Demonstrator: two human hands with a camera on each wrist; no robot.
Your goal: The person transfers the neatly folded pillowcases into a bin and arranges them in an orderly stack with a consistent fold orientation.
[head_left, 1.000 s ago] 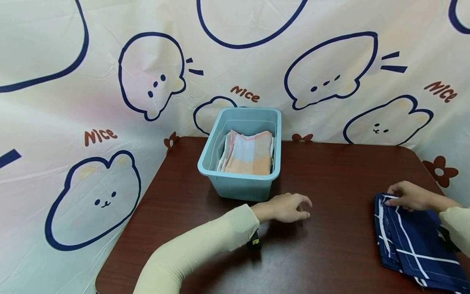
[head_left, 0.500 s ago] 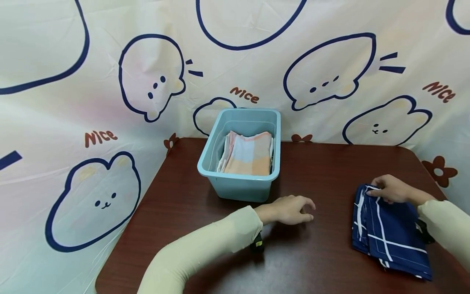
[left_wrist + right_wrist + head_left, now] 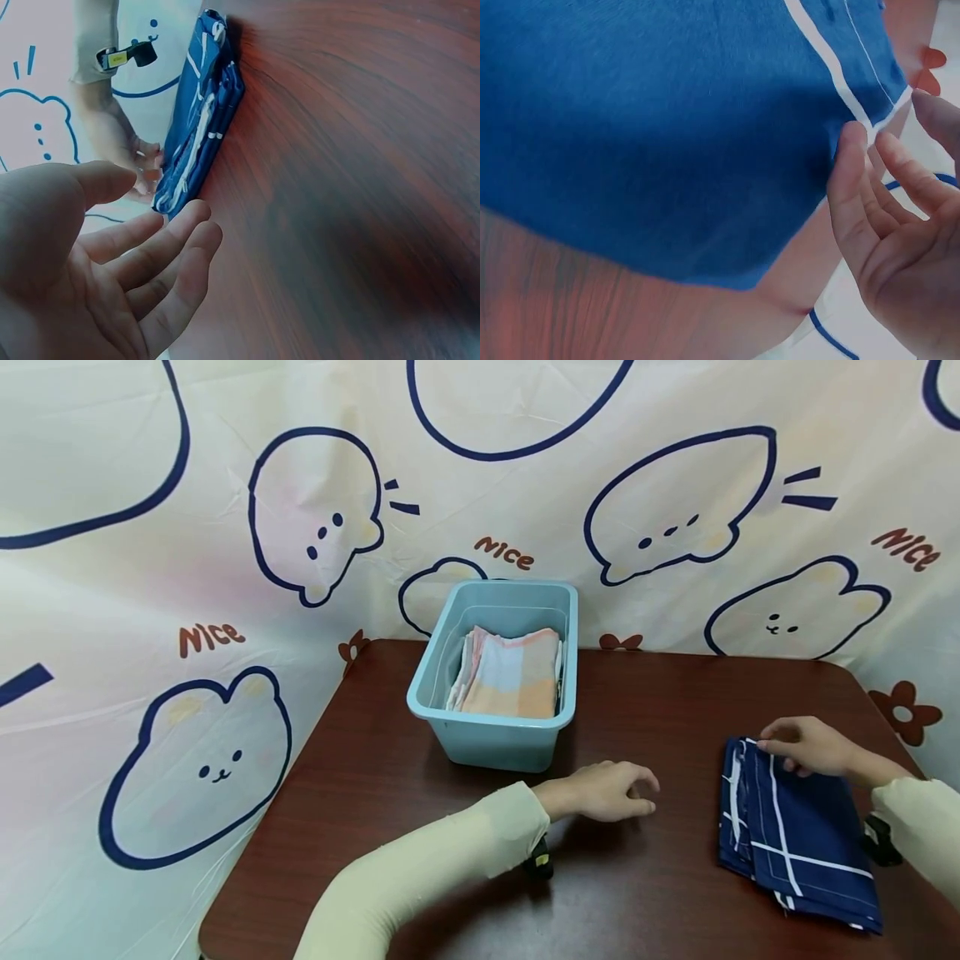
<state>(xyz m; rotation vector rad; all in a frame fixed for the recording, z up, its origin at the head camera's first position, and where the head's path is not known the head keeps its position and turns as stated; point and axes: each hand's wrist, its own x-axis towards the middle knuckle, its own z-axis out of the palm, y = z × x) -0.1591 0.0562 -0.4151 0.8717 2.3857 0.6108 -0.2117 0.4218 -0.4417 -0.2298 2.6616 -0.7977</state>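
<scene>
A folded navy cloth with white lines (image 3: 813,843) lies flat on the right side of the table. Over its far edge is my right hand (image 3: 813,747). In the right wrist view the thumb and fingers (image 3: 847,161) are apart, with the fingertips right at the cloth's white-striped edge. My left hand (image 3: 611,791) hovers over the table left of the cloth, holding nothing, its fingers loosely bent. Seen from the left wrist, the cloth (image 3: 199,127) is a stack of several layers beyond the left fingertips.
A light blue plastic bin (image 3: 491,743) stands at the back of the table, left of centre. Inside it are folded cloths, the top one checked in peach and pale blue (image 3: 510,672). Behind the brown table (image 3: 660,710) hangs a cartoon-printed curtain (image 3: 540,502).
My right hand slid the navy cloth leftward, and its fingers have since loosened from the far edge while the cloth stays put. My left hand has drifted slightly right.
</scene>
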